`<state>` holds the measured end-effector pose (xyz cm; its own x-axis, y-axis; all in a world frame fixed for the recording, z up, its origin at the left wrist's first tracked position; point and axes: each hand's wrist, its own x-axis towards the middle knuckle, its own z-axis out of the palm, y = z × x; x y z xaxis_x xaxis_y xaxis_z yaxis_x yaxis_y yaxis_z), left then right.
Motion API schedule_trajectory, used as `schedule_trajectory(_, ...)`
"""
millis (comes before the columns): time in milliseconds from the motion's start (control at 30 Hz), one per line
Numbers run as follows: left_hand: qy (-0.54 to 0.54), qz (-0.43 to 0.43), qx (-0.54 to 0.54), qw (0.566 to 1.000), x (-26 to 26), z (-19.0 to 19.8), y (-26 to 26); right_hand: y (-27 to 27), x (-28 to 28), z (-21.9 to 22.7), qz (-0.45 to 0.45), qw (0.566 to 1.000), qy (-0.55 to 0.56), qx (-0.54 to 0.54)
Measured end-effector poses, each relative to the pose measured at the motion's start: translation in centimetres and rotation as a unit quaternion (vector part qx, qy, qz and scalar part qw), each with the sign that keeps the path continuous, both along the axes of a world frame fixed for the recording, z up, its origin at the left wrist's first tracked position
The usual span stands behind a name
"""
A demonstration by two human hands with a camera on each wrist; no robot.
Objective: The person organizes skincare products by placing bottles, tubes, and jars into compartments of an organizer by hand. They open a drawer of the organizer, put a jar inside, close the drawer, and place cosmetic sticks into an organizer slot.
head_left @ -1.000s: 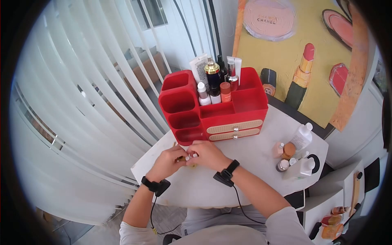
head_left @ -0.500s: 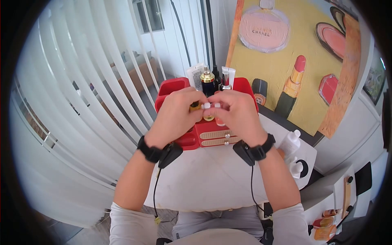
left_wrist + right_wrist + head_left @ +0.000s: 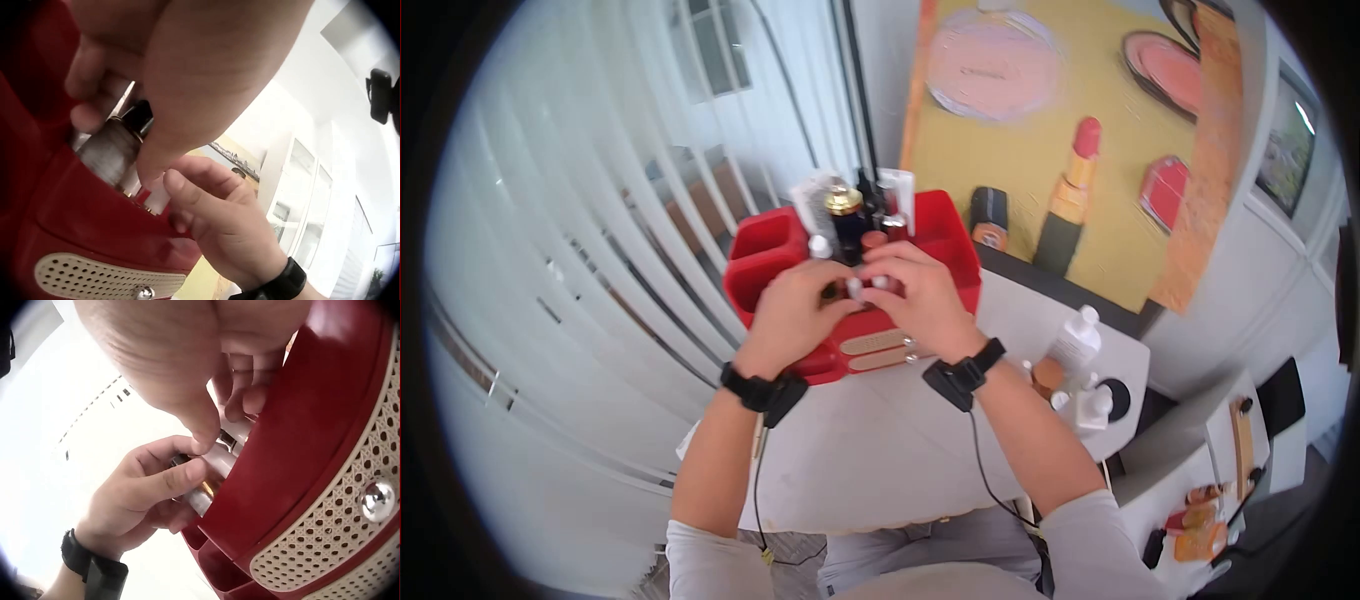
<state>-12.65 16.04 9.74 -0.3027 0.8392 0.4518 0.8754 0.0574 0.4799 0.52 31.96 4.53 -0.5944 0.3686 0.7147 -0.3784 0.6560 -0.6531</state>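
Note:
Both hands are over the front compartment of the red organizer point(image 3: 956, 262). My left hand point(image 3: 795, 312) holds a small glass bottle with a black cap, seen in the left wrist view as a greyish bottle point(image 3: 111, 152) and in the right wrist view as a bottle point(image 3: 201, 499) low in the compartment. Beside it, my right hand point(image 3: 924, 302) pinches a small white-topped item point(image 3: 880, 282); another white cap point(image 3: 855, 288) shows between the hands. The right wrist view shows white cylinders point(image 3: 217, 459) under the fingertips. The organizer's wall hides the lower ends of these items.
Behind the hands stand a gold-topped dark bottle point(image 3: 843, 205), white tubes and other bottles. More bottles, including a white one point(image 3: 1077, 338), stand at the table's right side point(image 3: 880, 450). Vertical blinds hang at left; a cosmetics painting point(image 3: 1020, 150) stands behind the table.
Both hands have risen from the tabletop in front of the organizer to over its front compartment, carrying the small items. Over the last half second they have come lower and the head view has shifted.

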Motion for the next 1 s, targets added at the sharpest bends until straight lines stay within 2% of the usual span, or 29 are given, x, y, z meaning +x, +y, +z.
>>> schedule_trajectory(33,0.017,-0.003,0.030,0.999,-0.2,-0.4,-0.2,-0.7,0.5,0.0,-0.003,1.000,0.010,-0.021)
schedule_trajectory(100,0.080,0.026,0.071,0.994,0.3,-0.5,-1.2,-2.3,1.7,-0.5,-0.070,0.995,0.071,-0.008)
schedule_trajectory(167,0.077,0.053,0.150,0.984,1.7,-1.0,-2.3,-4.0,2.5,-2.5,-0.097,0.990,0.105,0.000)
schedule_trajectory(300,0.062,0.009,0.208,0.976,5.3,-4.8,-3.4,-7.8,5.6,-6.8,-0.053,0.994,-0.012,-0.096)
schedule_trajectory(333,-0.002,-0.035,0.197,0.980,6.3,-6.3,-2.9,-8.4,6.1,-8.0,-0.033,0.990,-0.057,-0.127)
schedule_trajectory(367,0.008,-0.053,0.165,0.985,7.1,-7.4,-2.8,-8.7,6.6,-9.4,-0.035,0.990,-0.060,-0.125)
schedule_trajectory(433,-0.081,-0.077,0.101,0.989,8.0,-10.9,-2.2,-8.5,8.6,-11.6,-0.058,0.986,-0.007,-0.155)
schedule_trajectory(467,-0.084,-0.074,0.105,0.988,8.3,-12.1,-1.5,-8.3,10.2,-11.4,-0.075,0.987,-0.018,-0.143)
schedule_trajectory(533,-0.181,-0.131,0.062,0.973,9.3,-14.0,-0.1,-8.1,13.4,-10.6,-0.102,0.984,-0.061,-0.136)
schedule_trajectory(600,-0.186,-0.141,0.047,0.971,10.9,-14.2,1.8,-8.6,15.8,-10.1,-0.132,0.977,-0.102,-0.131)
schedule_trajectory(667,-0.185,-0.157,0.039,0.969,11.6,-14.2,4.3,-9.3,17.6,-9.8,-0.201,0.962,-0.123,-0.141)
schedule_trajectory(733,-0.255,-0.212,-0.051,0.942,12.2,-14.4,6.6,-10.1,19.2,-9.9,-0.227,0.954,-0.129,-0.145)
schedule_trajectory(800,-0.235,-0.220,-0.050,0.945,13.2,-14.3,8.3,-10.8,20.9,-10.5,-0.254,0.946,-0.133,-0.153)
schedule_trajectory(867,-0.212,-0.228,-0.054,0.949,13.9,-14.0,9.0,-11.7,22.9,-11.3,-0.293,0.940,-0.166,-0.059)
schedule_trajectory(900,-0.214,-0.222,-0.079,0.948,14.1,-13.6,9.1,-11.9,24.1,-11.3,-0.295,0.939,-0.166,-0.059)
schedule_trajectory(967,-0.217,-0.214,-0.104,0.947,14.3,-13.5,9.2,-12.0,26.6,-10.7,-0.327,0.937,-0.120,0.031)
schedule_trajectory(1000,-0.215,-0.208,-0.105,0.948,14.3,-13.8,9.2,-11.6,27.3,-10.8,-0.362,0.929,-0.075,-0.011)
